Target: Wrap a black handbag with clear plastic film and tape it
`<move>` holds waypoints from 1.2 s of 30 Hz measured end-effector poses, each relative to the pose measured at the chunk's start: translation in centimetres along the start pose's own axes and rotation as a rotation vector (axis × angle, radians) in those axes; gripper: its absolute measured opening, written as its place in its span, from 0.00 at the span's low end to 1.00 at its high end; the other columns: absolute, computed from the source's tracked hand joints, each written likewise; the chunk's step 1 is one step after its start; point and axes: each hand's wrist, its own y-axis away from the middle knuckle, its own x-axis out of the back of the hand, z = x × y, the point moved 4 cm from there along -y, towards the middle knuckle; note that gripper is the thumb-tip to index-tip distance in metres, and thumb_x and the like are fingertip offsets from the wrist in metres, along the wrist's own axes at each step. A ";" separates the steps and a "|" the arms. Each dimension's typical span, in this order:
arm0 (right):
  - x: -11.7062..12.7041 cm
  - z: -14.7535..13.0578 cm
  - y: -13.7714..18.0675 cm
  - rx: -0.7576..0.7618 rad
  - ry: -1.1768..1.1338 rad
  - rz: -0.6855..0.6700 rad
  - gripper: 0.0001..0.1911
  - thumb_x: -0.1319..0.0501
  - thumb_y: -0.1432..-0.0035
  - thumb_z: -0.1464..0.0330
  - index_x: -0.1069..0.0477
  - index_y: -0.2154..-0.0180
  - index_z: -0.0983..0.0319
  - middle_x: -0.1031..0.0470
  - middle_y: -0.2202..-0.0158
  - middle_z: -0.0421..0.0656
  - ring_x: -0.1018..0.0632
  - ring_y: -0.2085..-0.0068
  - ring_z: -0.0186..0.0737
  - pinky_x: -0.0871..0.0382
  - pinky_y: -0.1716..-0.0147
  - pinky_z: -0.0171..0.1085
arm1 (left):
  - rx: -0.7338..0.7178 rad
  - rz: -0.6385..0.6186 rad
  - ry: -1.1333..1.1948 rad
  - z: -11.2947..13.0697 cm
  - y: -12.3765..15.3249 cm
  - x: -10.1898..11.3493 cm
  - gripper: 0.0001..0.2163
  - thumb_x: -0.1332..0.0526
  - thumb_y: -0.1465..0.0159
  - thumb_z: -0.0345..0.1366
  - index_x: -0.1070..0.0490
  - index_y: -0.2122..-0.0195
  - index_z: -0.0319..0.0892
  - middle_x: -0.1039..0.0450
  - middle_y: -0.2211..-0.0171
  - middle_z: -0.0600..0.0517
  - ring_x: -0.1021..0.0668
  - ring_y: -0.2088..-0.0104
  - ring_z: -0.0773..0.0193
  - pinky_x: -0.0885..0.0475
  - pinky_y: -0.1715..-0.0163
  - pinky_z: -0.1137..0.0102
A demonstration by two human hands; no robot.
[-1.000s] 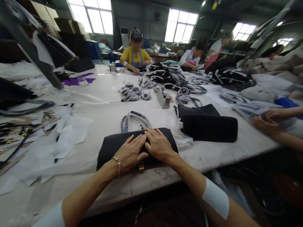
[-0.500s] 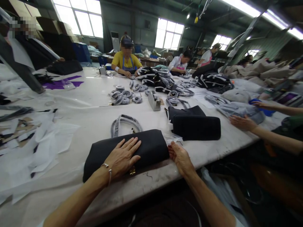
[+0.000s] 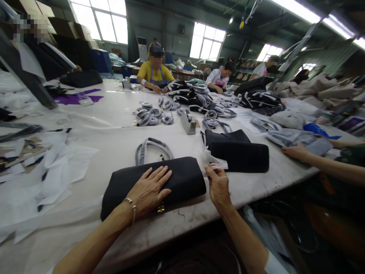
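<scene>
seeing, at far left, loose white sheets (image 3: 74, 163) spread over the white table (image 3: 119, 140), then a bare strip of tabletop before the black bag (image 3: 182, 175), lying lengthwise close to the front edge. pressing the left hand (image 3: 149, 190) flat on top of that bag, with fingers stretched long and only slightly parted, thumb set well out to the side. noticing a gold clasp (image 3: 161, 207) just below the thumb, facing the table's edge, and a plastic-wrapped strap (image 3: 142, 152) looped behind the bag. finding open room beyond that loop, as far as the coiled straps (image 3: 146, 116) and the grey tape dispenser (image 3: 188, 123). holding the right hand (image 3: 219, 186) just off the bag's right end, with thumb and forefinger drawn narrow, pinching thin white film (image 3: 219, 164), and the other fingers curled in. leaving only a tight gap between the black bag and a second black bag (image 3: 242, 156), lying to the right. following the front edge, slanting away to the upper right past scuffed bare surface, to a co-worker's hand (image 3: 298, 153) touching a grey plastic-wrapped bundle (image 3: 305, 137).
</scene>
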 end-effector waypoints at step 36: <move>-12.3 1.4 12.8 0.102 0.174 -0.748 0.24 0.39 0.44 0.55 0.33 0.48 0.59 0.28 0.48 0.47 0.28 0.46 0.47 0.34 0.46 0.44 | 0.272 0.139 1.089 -2.6 1.3 2.9 0.17 0.39 0.41 0.39 0.31 0.51 0.42 0.24 0.60 0.49 0.23 0.62 0.59 0.27 0.60 0.66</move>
